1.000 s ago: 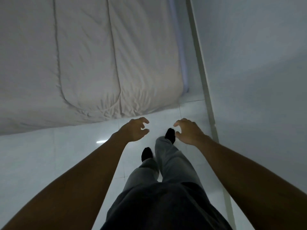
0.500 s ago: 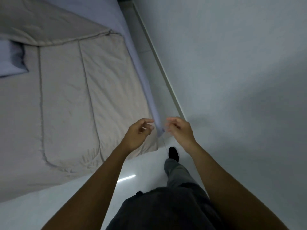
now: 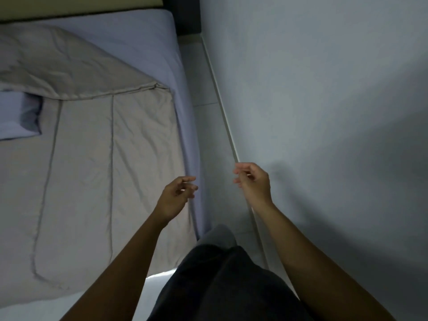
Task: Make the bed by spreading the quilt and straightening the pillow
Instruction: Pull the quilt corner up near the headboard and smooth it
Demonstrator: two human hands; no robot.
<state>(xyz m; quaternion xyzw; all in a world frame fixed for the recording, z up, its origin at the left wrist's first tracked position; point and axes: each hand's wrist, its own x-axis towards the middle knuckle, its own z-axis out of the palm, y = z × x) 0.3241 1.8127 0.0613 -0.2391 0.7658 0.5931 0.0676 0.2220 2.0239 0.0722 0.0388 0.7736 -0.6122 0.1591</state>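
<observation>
A beige quilt [image 3: 97, 163] covers the bed, its upper part folded back on itself toward the left. A pale lilac pillow [image 3: 16, 114] lies at the left edge, partly under that fold. The lilac sheet [image 3: 148, 42] shows bare at the head of the bed and along its right side. My left hand [image 3: 176, 195] hovers over the quilt's right edge, fingers loosely curled and holding nothing. My right hand [image 3: 253, 181] is raised over the narrow floor gap, fingers half curled, also holding nothing.
A grey wall [image 3: 324, 112] stands close on the right, with a pale skirting strip [image 3: 222, 107] along its foot. Only a narrow strip of tiled floor [image 3: 203, 117] separates it from the bed. A dark headboard [image 3: 180, 15] sits at the top. My legs fill the lower middle.
I have walked from the foot of the bed into the gap along its right side. The view now reaches the head of the bed. Both hands have moved apart and stay unloaded.
</observation>
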